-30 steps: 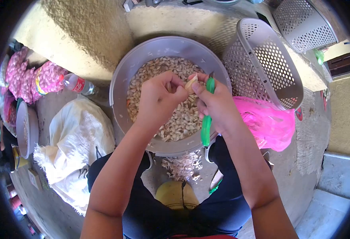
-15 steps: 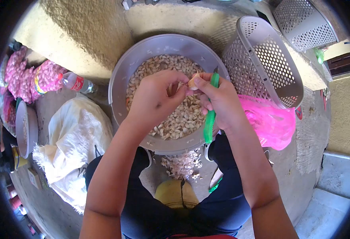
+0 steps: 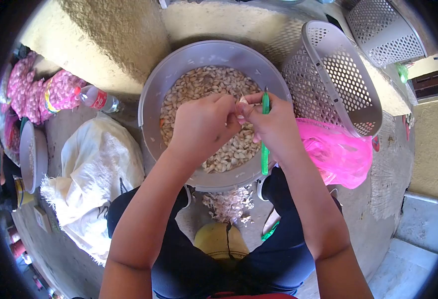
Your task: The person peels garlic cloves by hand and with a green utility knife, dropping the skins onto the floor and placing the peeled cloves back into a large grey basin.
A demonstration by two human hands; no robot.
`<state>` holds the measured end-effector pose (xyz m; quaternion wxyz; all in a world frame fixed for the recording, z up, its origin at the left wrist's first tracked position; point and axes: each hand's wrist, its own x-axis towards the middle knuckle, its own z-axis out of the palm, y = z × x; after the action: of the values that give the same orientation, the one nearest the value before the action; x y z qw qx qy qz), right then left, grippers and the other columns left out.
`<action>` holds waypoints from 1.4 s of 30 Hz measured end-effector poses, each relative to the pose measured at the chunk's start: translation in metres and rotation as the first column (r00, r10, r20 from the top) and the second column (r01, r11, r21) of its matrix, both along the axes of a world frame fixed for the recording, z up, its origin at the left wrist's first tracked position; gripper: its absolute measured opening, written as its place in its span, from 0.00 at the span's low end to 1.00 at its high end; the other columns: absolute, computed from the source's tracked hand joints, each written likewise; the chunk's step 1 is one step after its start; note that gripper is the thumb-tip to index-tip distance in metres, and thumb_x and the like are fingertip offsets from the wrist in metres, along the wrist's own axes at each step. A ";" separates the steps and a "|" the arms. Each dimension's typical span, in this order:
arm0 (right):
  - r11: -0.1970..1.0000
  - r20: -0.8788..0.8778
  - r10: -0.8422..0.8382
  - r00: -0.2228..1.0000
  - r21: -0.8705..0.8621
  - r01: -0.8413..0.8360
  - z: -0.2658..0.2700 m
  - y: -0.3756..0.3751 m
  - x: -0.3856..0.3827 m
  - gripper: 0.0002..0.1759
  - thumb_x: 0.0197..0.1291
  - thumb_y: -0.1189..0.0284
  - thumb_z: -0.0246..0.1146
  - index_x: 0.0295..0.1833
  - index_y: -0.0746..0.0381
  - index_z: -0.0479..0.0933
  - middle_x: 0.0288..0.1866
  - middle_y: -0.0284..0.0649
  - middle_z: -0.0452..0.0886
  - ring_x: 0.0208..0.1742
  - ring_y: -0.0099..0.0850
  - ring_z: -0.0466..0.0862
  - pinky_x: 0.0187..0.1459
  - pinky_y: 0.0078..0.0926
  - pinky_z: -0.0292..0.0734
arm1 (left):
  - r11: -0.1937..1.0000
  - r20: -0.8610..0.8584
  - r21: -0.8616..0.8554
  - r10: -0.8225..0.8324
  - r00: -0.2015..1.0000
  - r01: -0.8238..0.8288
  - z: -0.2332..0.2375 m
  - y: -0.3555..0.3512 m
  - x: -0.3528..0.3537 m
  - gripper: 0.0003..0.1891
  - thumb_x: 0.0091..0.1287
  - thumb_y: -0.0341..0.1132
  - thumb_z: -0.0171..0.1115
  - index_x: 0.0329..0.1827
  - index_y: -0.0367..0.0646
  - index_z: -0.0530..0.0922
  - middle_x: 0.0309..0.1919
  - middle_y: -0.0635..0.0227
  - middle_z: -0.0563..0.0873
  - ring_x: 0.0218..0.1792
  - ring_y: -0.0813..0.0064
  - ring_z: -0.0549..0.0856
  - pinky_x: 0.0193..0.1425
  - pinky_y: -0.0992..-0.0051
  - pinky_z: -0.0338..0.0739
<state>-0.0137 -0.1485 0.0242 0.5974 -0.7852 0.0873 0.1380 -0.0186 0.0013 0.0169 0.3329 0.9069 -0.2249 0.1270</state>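
Note:
Above a big grey basin [image 3: 150, 94] of garlic cloves [image 3: 229, 157], both hands meet at one small garlic clove [image 3: 243, 101]. My left hand [image 3: 204, 124] is closed, its thumb and fingertips pinching the clove from the left. My right hand [image 3: 276, 124] steadies the clove between thumb and forefinger. That same hand also grips a small knife with a green handle [image 3: 265, 157]; the handle hangs down past the palm and the tip points up. The hands partly hide the clove, and most of the blade is hard to make out.
Right of the basin stand a perforated grey basket [image 3: 311, 82] and a pink plastic bag [image 3: 336, 154]. To the left are a white sack [image 3: 97, 172], a cola bottle [image 3: 99, 99] and net bags of garlic [image 3: 62, 92]. Peelings [image 3: 229, 204] lie on the floor between the legs.
My left hand has turned, its knuckles now facing up more, and come closer to the right. The knife handle has swung more upright. The clove shows less between the fingers.

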 end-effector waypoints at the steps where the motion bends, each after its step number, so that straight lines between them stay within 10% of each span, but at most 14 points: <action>1: 1.000 -0.001 -0.006 1.000 0.003 0.006 -0.001 0.000 0.000 0.16 0.50 0.65 0.65 0.39 0.64 0.74 0.25 0.38 0.78 0.19 0.23 0.77 0.15 0.20 0.70 | 1.000 0.006 -0.001 0.000 1.000 0.000 0.000 0.000 0.000 0.07 0.45 0.33 0.62 0.24 0.44 0.72 0.20 0.66 0.76 0.22 0.64 0.79 0.24 0.68 0.72; 20: 0.916 -0.220 0.039 0.975 0.397 0.053 0.004 0.000 -0.003 0.10 0.55 0.71 0.61 0.39 0.66 0.73 0.20 0.32 0.72 0.15 0.17 0.68 0.18 0.19 0.72 | 0.979 -0.125 -0.194 -0.085 0.989 0.059 0.005 0.007 0.007 0.06 0.47 0.31 0.63 0.25 0.41 0.75 0.19 0.64 0.77 0.20 0.66 0.78 0.23 0.72 0.70; 29: 0.889 -0.265 0.015 0.964 0.445 0.108 0.014 -0.002 0.000 0.12 0.55 0.68 0.60 0.40 0.65 0.72 0.23 0.35 0.75 0.16 0.17 0.69 0.20 0.19 0.72 | 0.949 -0.370 -0.314 -0.088 0.925 -0.035 0.022 0.011 0.002 0.06 0.52 0.26 0.62 0.34 0.37 0.79 0.13 0.71 0.71 0.17 0.86 0.67 0.20 0.81 0.62; 42: 0.947 -0.171 -0.004 0.985 0.317 0.058 0.007 -0.001 0.000 0.12 0.52 0.71 0.63 0.37 0.66 0.70 0.25 0.39 0.77 0.22 0.22 0.78 0.19 0.20 0.75 | 0.991 -0.025 -0.086 -0.102 0.994 0.100 0.011 0.006 -0.001 0.07 0.46 0.28 0.63 0.27 0.41 0.75 0.19 0.64 0.76 0.20 0.69 0.77 0.24 0.73 0.70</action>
<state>-0.0139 -0.1499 0.0310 0.7095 -0.6618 0.1261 0.2065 -0.0192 0.0076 0.0275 0.3802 0.8812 -0.2599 0.1062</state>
